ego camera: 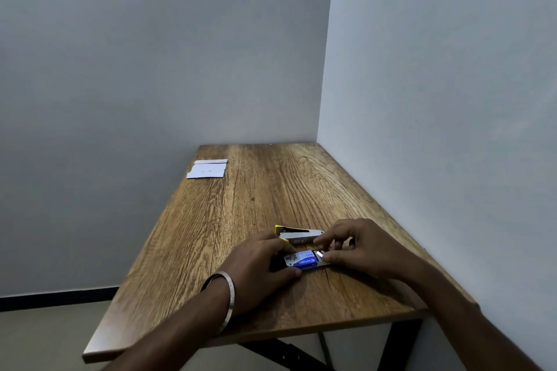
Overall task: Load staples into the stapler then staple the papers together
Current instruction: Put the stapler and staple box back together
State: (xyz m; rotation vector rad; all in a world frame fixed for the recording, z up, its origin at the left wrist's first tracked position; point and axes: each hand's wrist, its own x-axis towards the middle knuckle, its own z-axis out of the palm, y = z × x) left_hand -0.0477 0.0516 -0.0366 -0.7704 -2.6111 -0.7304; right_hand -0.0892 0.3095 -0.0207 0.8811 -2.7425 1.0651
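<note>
A small blue and white staple box [302, 262] lies on the wooden table [211, 244] near its front right. My left hand [259, 262] grips the box's left end. My right hand [358, 247] pinches at the box's right end, where a silvery strip of staples [319, 254] shows between thumb and forefinger. Just behind the box lies the yellow and silver stapler [298, 235], flat on the table and touched by neither hand as far as I can see. The white papers [207, 169] lie at the far left corner of the table.
Walls close the table in at the back and along the right side. The table's left and front edges drop to the floor. Black metal legs show under the front edge. A metal bangle circles my left wrist [223, 295].
</note>
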